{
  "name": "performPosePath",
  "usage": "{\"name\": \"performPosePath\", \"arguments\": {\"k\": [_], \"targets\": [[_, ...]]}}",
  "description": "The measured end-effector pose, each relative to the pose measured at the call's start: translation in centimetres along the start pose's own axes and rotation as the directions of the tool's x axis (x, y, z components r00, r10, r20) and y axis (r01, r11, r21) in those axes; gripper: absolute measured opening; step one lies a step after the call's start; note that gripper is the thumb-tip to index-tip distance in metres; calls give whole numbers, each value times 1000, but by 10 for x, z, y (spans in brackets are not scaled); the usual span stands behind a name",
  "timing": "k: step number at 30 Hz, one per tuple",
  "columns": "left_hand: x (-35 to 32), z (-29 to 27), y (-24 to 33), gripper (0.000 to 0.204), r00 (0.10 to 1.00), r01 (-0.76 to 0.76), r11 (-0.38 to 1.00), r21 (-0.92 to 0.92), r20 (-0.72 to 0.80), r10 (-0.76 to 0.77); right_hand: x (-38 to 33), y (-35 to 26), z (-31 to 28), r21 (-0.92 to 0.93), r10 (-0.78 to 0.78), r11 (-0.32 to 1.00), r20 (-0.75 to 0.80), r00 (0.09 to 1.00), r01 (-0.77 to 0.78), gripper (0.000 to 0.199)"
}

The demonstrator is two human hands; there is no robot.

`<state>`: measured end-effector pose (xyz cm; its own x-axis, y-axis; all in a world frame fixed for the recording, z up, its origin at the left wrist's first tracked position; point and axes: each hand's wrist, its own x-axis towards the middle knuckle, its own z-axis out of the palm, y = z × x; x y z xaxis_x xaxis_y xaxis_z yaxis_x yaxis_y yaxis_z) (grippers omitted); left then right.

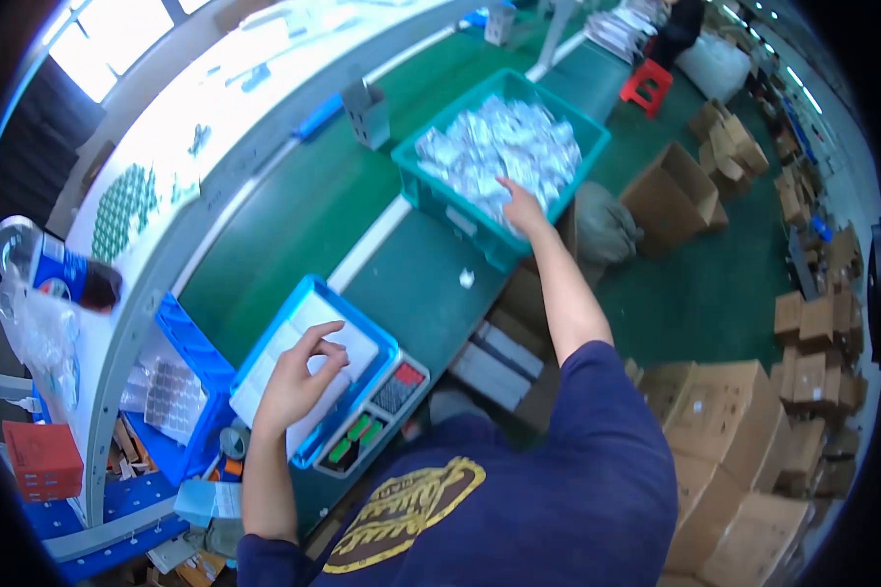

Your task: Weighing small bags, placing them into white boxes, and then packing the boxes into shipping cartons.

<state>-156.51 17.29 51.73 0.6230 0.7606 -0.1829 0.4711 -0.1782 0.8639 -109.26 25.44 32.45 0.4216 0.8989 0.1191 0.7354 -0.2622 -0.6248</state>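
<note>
My right hand (526, 208) reaches over the near wall of a teal plastic bin (440, 201) heaped with small silvery, clear-looking packets (509, 147). Its index finger stretches toward the packets, and nothing shows in its grasp; the other fingers are partly hidden. Above a blue tray (394, 344) hovers my left hand (301, 380), fingers curved and apart, with no object in it. White flat pieces (318, 318) line the tray. The tray sits on a scale (387, 406) whose panel has a dark display and colored keys.
A green conveyor belt (255, 230) runs behind the tray and bin. On the white shelf stands a dark drink bottle (54, 264). A blue bin (181, 391) lies at the left. Cardboard boxes (715, 421) pile up at right, and a red stool (646, 86) stands farther off near another person.
</note>
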Motion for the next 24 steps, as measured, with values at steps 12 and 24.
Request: {"name": "performPosePath", "arguments": {"k": [12, 24], "targets": [[410, -47, -161, 110, 869, 268, 962, -57, -417, -267, 63, 16, 30, -30, -22, 999, 103, 994, 25, 29], [508, -69, -239, 81, 827, -502, 736, -454, -502, 254, 58, 1, 30, 137, -117, 986, 202, 973, 90, 40]]}}
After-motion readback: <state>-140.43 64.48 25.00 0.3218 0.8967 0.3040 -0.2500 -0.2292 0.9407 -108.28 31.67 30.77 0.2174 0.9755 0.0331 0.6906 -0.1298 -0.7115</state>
